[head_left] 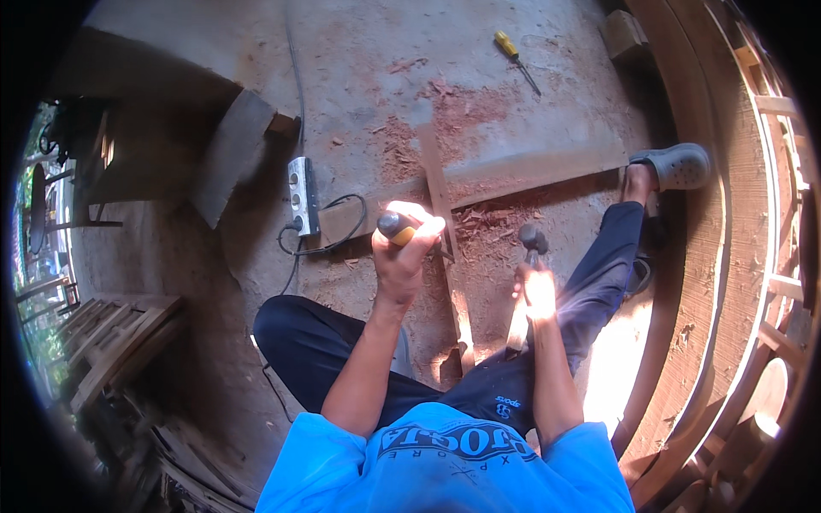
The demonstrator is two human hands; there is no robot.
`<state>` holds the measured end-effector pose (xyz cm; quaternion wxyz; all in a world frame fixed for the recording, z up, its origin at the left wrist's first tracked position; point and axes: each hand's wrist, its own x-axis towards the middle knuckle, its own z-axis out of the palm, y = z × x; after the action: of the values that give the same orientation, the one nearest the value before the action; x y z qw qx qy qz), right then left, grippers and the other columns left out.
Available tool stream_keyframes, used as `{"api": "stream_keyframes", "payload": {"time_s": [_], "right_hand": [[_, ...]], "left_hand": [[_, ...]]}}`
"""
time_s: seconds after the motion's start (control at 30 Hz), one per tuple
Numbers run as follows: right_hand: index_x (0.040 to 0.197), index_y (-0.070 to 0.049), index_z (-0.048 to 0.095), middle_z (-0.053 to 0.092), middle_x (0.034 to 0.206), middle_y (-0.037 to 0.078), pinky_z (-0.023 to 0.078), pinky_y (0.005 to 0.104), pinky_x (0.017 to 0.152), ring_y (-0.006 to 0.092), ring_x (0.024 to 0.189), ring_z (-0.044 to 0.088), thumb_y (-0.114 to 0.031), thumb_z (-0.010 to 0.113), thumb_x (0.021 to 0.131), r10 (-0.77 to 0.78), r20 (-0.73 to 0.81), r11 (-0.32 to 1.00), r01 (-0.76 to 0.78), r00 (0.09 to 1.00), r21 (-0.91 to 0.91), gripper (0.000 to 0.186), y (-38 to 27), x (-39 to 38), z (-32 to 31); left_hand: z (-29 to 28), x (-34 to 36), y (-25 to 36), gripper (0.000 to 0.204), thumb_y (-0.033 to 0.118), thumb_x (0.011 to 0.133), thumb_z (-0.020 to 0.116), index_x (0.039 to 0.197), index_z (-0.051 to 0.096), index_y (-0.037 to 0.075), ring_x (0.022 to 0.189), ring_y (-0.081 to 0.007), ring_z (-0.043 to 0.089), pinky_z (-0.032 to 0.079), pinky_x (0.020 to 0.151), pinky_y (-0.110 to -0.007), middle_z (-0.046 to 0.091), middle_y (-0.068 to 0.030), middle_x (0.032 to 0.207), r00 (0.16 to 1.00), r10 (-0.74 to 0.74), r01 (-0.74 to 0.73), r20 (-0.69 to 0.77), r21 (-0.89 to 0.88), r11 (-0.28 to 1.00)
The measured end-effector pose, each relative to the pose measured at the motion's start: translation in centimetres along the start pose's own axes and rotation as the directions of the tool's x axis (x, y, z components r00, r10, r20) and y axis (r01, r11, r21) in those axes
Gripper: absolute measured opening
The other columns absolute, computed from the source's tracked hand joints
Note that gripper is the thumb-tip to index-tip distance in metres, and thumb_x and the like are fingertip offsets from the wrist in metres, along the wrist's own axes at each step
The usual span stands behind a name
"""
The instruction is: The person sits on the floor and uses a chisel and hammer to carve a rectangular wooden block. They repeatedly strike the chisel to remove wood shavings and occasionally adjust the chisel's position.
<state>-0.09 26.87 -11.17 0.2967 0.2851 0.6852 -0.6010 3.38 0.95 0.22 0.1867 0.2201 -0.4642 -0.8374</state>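
My left hand (400,267) is closed round the black and yellow handle of a chisel (393,227), held over a narrow wooden strip (434,175). Most of the chisel's blade is hidden by my fingers. My right hand (537,289) grips a hammer (532,237) by its wooden handle, with the dark head raised to the right of the strip. The strip runs lengthwise toward me and lies across a wider plank (547,175). Reddish wood chips (487,224) are scattered around both pieces.
A white power strip (299,197) with a looped black cable lies left of the plank. Farther off, a yellow-handled screwdriver (507,47) rests on the concrete floor. A thick timber (697,359) lines the right side, and slatted wooden pieces (120,338) stand at the left.
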Motion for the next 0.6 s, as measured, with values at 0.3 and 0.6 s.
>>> {"api": "stream_keyframes", "payload": {"time_s": [0.3, 0.6], "right_hand": [[0.101, -0.005, 0.055, 0.056, 0.072, 0.0, 0.043, 0.0244, 0.048, 0.0084, 0.053, 0.053, -0.01, 0.068, 0.09, -0.413, 0.255, 0.91, 0.404, 0.874, 0.089, 0.018, -16.5, -12.4, 2.3], [0.113, 0.001, 0.059, 0.067, 0.077, 0.013, 0.054, 0.0357, 0.065, 0.0217, 0.065, 0.066, -0.01, 0.072, 0.086, -0.676, 0.433, 0.625, 0.775, 0.597, -0.093, 0.032, -21.3, -20.0, 0.9]], "left_hand": [[1.1, -2.0, 0.5, 0.018, 0.003, 0.087, 0.079, 0.089, 0.062, 0.007, 0.078, -0.0054, 0.056, 0.046, 0.07, -0.022, 0.059, 0.0027, 0.088, 0.984, -0.07, 0.026, 0.165, 0.251, 0.968], [2.6, -3.3, -0.3, 0.017, 0.009, 0.086, 0.083, 0.09, 0.066, 0.006, 0.074, -0.0074, 0.059, 0.05, 0.066, -0.027, 0.064, 0.0023, 0.081, 0.959, 0.003, -0.133, 0.284, 0.438, 0.889]]}}
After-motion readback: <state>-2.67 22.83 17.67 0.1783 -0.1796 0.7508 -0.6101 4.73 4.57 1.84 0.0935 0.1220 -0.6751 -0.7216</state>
